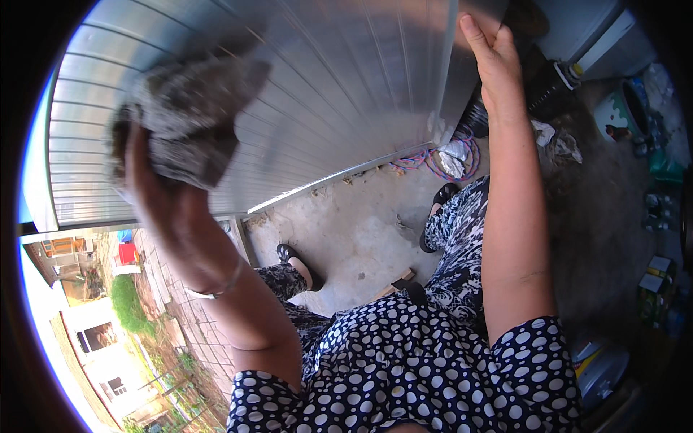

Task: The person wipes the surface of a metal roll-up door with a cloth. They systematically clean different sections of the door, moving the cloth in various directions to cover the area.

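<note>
A tall ridged metal door panel fills the upper left and middle. My left hand, with a bracelet at the wrist, is raised in front of it, its fingers closed round a bunched grey rag. Both rag and hand are smeared by motion, and whether the rag touches the metal is hard to make out. At the upper right, my right hand grips the panel's edge; the thumb shows, while most of the other fingers are hidden.
A coiled rope lies by the panel's foot on the concrete floor. To the right are a green and white bucket, a dark ribbed bottle and several packages. A brick-paved yard with plants stretches outside at left.
</note>
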`<state>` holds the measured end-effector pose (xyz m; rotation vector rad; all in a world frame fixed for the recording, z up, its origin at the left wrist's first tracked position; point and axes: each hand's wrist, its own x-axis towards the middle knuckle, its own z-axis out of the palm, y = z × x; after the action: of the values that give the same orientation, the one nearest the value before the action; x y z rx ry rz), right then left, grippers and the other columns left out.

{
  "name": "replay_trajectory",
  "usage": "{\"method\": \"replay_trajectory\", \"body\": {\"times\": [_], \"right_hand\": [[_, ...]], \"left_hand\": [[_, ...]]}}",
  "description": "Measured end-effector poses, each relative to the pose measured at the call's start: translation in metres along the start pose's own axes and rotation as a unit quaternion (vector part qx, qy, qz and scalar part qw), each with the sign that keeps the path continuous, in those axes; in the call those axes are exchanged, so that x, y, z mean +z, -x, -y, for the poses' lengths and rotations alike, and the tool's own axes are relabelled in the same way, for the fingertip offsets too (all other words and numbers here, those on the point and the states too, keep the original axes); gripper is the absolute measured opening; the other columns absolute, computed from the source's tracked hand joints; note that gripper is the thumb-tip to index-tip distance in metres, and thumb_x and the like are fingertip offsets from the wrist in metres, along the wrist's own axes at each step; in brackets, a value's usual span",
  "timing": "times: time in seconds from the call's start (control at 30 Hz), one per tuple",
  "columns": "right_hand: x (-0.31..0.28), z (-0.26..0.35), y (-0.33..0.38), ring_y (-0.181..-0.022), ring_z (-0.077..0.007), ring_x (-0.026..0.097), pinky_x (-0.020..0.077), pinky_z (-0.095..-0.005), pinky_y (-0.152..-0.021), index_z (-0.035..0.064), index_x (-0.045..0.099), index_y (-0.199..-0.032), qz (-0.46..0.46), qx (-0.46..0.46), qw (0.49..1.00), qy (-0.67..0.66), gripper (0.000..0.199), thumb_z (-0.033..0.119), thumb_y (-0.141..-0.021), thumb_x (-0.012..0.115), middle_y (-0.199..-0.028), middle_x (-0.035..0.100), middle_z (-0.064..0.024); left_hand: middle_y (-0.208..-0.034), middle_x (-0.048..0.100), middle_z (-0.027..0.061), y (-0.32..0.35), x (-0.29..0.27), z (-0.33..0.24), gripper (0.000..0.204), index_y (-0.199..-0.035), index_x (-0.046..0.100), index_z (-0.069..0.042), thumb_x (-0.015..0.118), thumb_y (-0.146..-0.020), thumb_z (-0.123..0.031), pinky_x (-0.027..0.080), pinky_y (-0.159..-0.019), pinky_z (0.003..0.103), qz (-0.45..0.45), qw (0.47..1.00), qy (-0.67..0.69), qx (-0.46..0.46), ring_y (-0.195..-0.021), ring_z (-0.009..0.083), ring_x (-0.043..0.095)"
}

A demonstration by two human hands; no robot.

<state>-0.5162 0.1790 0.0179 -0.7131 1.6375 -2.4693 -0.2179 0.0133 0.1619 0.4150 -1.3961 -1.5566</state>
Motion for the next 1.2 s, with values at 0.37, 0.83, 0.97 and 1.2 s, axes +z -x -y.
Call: {"method": "replay_trajectory", "body": {"times": [0.37,0.83,0.97,1.2], "right_hand": [[0.004,0.005,0.007,-0.108,-0.0143,0.054,0.0372,-0.0288,-0.099,0.0012,0.053,-0.111,0.017,-0.002,1.000,0.015,0.042,0.030,-0.085,0.068,-0.112,0.060,-0.0078],[0.015,0.008,0.009,-0.096,-0.0193,0.058,0.0463,-0.0320,-0.085,-0.0003,0.043,-0.111,-0.020,-0.003,0.998,0.052,0.066,0.047,-0.076,0.073,-0.104,0.059,-0.0110],[0.012,-0.006,0.008,-0.095,-0.0211,0.057,0.0466,-0.0323,-0.082,0.0004,0.046,-0.106,-0.038,-0.029,0.996,0.080,0.063,0.048,-0.074,0.074,-0.103,0.059,-0.0134],[0.015,-0.007,0.008,-0.092,-0.0288,0.056,0.0451,-0.0400,-0.080,0.0011,0.047,-0.100,-0.073,-0.081,0.985,0.132,0.063,0.050,-0.072,0.074,-0.099,0.055,-0.0166]], "left_hand": [[-0.108,0.059,0.0191,0.065,-0.093,0.270,0.026,-0.110,0.051,0.005,0.043,-0.087,-0.002,0.048,-0.092,0.051,-0.205,0.836,0.156,-0.485,-0.099,0.0352,0.059],[-0.116,0.057,0.0188,0.114,-0.147,0.461,0.031,-0.114,0.052,0.001,0.045,-0.085,-0.003,0.043,-0.098,0.051,-0.336,0.738,0.173,-0.558,-0.111,0.0362,0.054],[-0.121,0.055,0.0187,0.113,-0.115,0.420,0.041,-0.121,0.049,0.000,0.050,-0.081,-0.012,0.040,-0.100,0.053,-0.305,0.750,0.183,-0.558,-0.114,0.0358,0.052],[-0.119,0.057,0.0160,0.085,-0.058,0.306,0.033,-0.118,0.053,0.000,0.047,-0.090,-0.016,0.039,-0.100,0.050,-0.219,0.823,0.243,-0.464,-0.110,0.0314,0.054]]}}
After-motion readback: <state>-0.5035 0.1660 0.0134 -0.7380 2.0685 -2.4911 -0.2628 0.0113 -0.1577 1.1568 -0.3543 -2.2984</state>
